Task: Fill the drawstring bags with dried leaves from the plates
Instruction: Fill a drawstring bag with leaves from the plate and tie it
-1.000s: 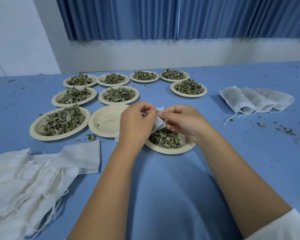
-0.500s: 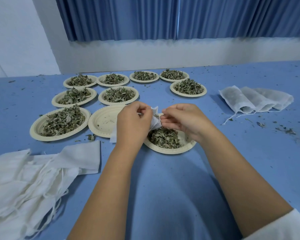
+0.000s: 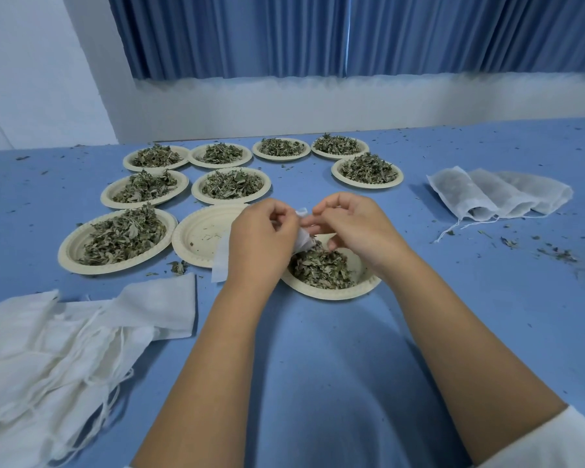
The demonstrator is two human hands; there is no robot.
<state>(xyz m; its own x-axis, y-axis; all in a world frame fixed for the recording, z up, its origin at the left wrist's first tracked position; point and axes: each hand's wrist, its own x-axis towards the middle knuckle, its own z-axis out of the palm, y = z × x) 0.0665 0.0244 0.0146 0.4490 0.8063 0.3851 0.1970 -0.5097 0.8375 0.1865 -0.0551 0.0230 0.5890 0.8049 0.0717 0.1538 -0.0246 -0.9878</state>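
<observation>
A small white drawstring bag (image 3: 222, 261) hangs between my hands over the near plate of dried leaves (image 3: 325, 269). My left hand (image 3: 260, 241) grips the bag's mouth from the left, and most of the bag is hidden behind that hand. My right hand (image 3: 352, 224) pinches the bag's top edge from the right, just above the leaves. An emptied plate (image 3: 200, 236) with only crumbs sits just left of my hands. Several more plates heaped with leaves (image 3: 119, 236) stand in rows behind and to the left.
A pile of empty white bags with loose strings (image 3: 58, 346) lies at the near left. Three filled bags (image 3: 497, 192) lie at the right, with leaf crumbs (image 3: 554, 253) scattered near them. A white wall and blue curtain close off the far side of the blue table.
Both hands have lifted slightly and worked at the bag's mouth above the near plate. Plates and bag piles have not moved.
</observation>
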